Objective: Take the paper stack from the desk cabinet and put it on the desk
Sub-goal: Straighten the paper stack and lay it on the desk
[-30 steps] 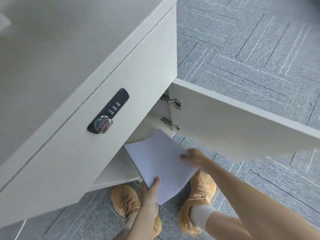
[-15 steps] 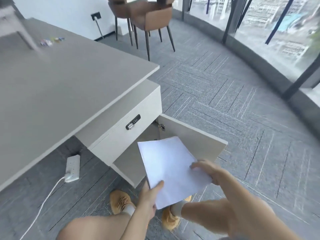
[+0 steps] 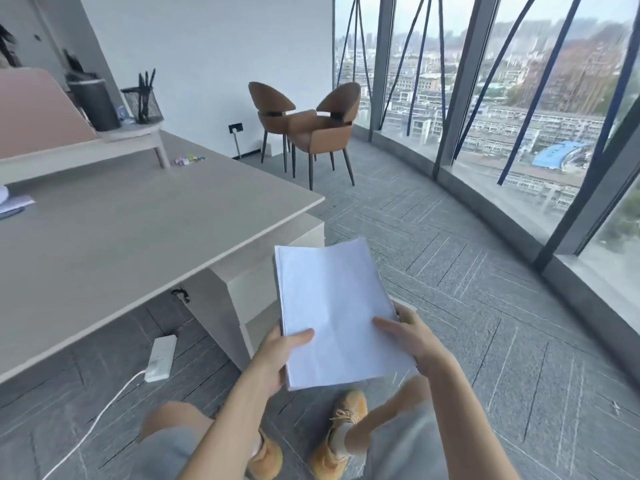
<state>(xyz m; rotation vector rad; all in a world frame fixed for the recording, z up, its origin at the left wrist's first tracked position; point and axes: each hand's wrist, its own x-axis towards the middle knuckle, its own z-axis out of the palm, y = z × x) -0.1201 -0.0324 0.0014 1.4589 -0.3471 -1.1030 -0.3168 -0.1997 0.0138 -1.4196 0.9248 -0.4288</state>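
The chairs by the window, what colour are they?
Brown, the chairs, seen in the head view.

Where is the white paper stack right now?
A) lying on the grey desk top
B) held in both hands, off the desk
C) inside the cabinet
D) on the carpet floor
B: the white paper stack is gripped by the left hand and right hand, in the air beside the grey desk top, not resting on it.

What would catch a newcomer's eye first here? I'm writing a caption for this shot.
The white paper stack at centre, held off the floor by the left hand and right hand, beside the desk on the left. Next, two brown chairs against the far wall, and the tall windows with a city view on the right.
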